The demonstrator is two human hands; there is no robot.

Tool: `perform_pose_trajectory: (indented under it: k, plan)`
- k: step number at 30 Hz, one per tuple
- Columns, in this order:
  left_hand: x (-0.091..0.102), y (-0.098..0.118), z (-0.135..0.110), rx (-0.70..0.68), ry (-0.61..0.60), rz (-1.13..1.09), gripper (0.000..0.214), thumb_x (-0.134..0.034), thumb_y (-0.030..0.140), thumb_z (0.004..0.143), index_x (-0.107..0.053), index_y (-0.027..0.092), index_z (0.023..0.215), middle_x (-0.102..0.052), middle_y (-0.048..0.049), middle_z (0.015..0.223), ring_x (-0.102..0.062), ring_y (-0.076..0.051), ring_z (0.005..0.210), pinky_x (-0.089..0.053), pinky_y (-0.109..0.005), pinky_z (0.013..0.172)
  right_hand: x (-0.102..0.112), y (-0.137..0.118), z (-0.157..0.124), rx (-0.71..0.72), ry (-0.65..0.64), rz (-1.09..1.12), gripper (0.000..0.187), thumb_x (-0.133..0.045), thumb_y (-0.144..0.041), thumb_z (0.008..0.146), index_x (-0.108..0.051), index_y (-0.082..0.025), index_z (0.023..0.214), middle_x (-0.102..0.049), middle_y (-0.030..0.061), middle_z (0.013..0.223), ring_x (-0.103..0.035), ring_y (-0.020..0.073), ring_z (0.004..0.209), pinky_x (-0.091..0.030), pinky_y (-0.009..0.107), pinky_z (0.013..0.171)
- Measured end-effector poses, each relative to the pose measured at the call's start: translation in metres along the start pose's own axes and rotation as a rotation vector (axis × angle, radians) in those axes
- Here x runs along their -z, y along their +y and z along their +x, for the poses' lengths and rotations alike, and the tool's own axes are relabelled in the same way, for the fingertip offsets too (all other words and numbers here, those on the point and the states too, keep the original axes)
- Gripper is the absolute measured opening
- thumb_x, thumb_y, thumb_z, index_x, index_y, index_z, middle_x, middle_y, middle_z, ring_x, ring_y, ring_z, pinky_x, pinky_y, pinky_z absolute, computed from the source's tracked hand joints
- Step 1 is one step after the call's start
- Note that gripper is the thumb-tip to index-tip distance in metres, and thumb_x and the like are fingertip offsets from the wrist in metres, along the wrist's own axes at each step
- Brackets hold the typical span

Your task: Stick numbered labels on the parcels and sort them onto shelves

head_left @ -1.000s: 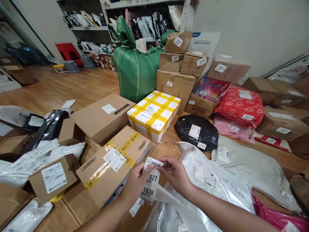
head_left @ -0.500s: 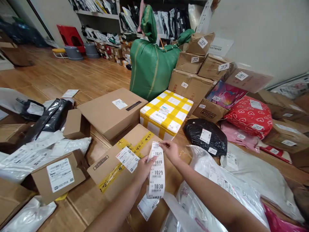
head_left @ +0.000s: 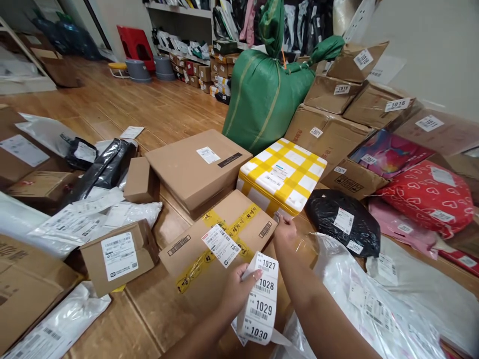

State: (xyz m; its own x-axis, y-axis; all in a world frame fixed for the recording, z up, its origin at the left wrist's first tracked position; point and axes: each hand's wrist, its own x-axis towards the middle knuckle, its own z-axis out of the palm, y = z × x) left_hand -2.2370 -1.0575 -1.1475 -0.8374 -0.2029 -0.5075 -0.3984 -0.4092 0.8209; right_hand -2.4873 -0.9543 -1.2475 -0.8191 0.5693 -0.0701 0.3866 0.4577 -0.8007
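My left hand [head_left: 239,286] pinches a strip of numbered barcode stickers [head_left: 264,304], with 1027 at the top and 1030 near the bottom. Reaching farther out, my right hand [head_left: 285,230] has its fingertips together on a small peeled sticker [head_left: 277,216], mostly hidden by the fingers. They are by the lower front corner of a white foam box [head_left: 282,172] crossed with yellow tape; whether they touch it I cannot tell. Below both hands lies a cardboard box [head_left: 194,254] with yellow printed tape and a shipping label [head_left: 221,245].
A large flat carton [head_left: 198,169] lies behind. Left are several parcels and a small labelled box [head_left: 119,257]. Right are a black bag [head_left: 343,219], a clear-wrapped parcel [head_left: 374,299] and stacked numbered cartons [head_left: 325,132]. A green sack [head_left: 265,99] stands at the back.
My right hand has come away from the strip with a sticker and moved toward the foam box. The strip's top label now reads 1027. The view has shifted left.
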Motion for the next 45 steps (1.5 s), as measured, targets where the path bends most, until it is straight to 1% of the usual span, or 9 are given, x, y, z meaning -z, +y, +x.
perform_pose_trajectory:
  k: [9,12,16,20,22,26,30,33,45]
  plan:
    - [0.015,0.008,-0.016,-0.013,0.051,0.023,0.042,-0.072,0.053,0.074,-0.067,0.013,0.084,-0.072,-0.0068,0.075,-0.065,-0.019,0.070,-0.049,-0.027,0.061,-0.001,-0.002,-0.004,-0.199,0.103,0.118,0.057,-0.071,-0.052,0.070,-0.065,-0.011,0.110,-0.069,0.0223,0.111,-0.066,0.0325,0.095,-0.051,0.041,0.080]
    - [0.012,0.006,-0.021,-0.049,0.090,0.052,0.040,-0.070,0.053,0.077,-0.065,0.014,0.080,-0.069,-0.0049,0.072,-0.060,-0.016,0.065,-0.046,-0.024,0.058,0.017,-0.004,-0.005,-0.009,-0.166,0.267,0.039,-0.069,-0.046,0.074,-0.069,-0.013,0.094,-0.073,0.0146,0.103,-0.066,0.0275,0.097,-0.050,0.037,0.089]
    - [0.009,0.004,-0.025,-0.120,0.106,0.050,0.039,-0.069,0.052,0.078,-0.061,0.015,0.071,-0.061,0.0001,0.063,-0.052,-0.012,0.059,-0.039,-0.021,0.054,0.063,-0.017,-0.030,0.078,-0.330,0.357,0.041,-0.062,-0.046,0.081,-0.066,-0.015,0.108,-0.070,0.0101,0.114,-0.066,0.0187,0.100,-0.051,0.028,0.086]
    - [0.004,0.002,-0.027,-0.152,0.075,0.019,0.039,-0.069,0.051,0.079,-0.059,0.015,0.068,-0.055,0.0028,0.060,-0.047,-0.010,0.057,-0.037,-0.020,0.053,0.140,-0.046,-0.080,0.156,-1.120,0.490,0.057,-0.048,-0.064,0.087,-0.068,-0.015,0.108,-0.072,0.0112,0.100,-0.068,0.0166,0.080,-0.051,0.025,0.062]
    - [0.000,0.003,-0.029,-0.160,0.065,0.010,0.037,-0.069,0.050,0.080,-0.062,0.015,0.072,-0.056,0.0026,0.061,-0.047,-0.010,0.057,-0.037,-0.021,0.054,0.174,-0.057,-0.102,0.253,-1.281,0.442,0.051,-0.061,-0.059,0.082,-0.069,-0.016,0.109,-0.073,0.0093,0.095,-0.067,0.0158,0.077,-0.050,0.024,0.059]
    - [-0.007,0.007,-0.033,-0.179,0.057,-0.009,0.038,-0.067,0.052,0.081,-0.066,0.014,0.081,-0.059,0.0015,0.065,-0.048,-0.011,0.058,-0.037,-0.022,0.054,0.204,-0.060,-0.119,0.391,-1.097,0.313,0.042,-0.081,-0.042,0.069,-0.072,-0.019,0.104,-0.073,0.0062,0.090,-0.065,0.0151,0.075,-0.051,0.026,0.063]
    - [-0.009,0.012,-0.039,-0.188,0.041,0.008,0.039,-0.067,0.052,0.082,-0.064,0.014,0.073,-0.055,0.0018,0.061,-0.046,-0.010,0.056,-0.035,-0.021,0.052,0.203,-0.054,-0.120,0.473,-1.014,0.191,0.029,-0.075,-0.043,0.076,-0.075,-0.019,0.093,-0.074,0.0066,0.085,-0.065,0.0171,0.072,-0.052,0.029,0.066]
    - [-0.007,0.011,-0.040,-0.231,-0.004,-0.058,0.032,-0.072,0.044,0.080,-0.068,0.015,0.091,-0.063,-0.0008,0.074,-0.055,-0.013,0.068,-0.042,-0.021,0.061,0.202,-0.049,-0.126,0.557,-1.002,0.121,0.024,-0.072,-0.043,0.079,-0.076,-0.021,0.088,-0.074,0.0063,0.087,-0.066,0.0181,0.075,-0.053,0.030,0.069]
    - [0.001,-0.001,-0.038,-0.289,0.141,0.025,0.046,-0.064,0.053,0.083,-0.040,0.020,0.062,-0.043,0.0053,0.056,-0.037,-0.009,0.054,-0.031,-0.021,0.051,0.190,-0.019,-0.155,0.309,-0.920,0.396,0.028,-0.078,-0.043,0.072,-0.074,-0.021,0.088,-0.073,0.0076,0.082,-0.068,0.0192,0.073,-0.057,0.030,0.066]
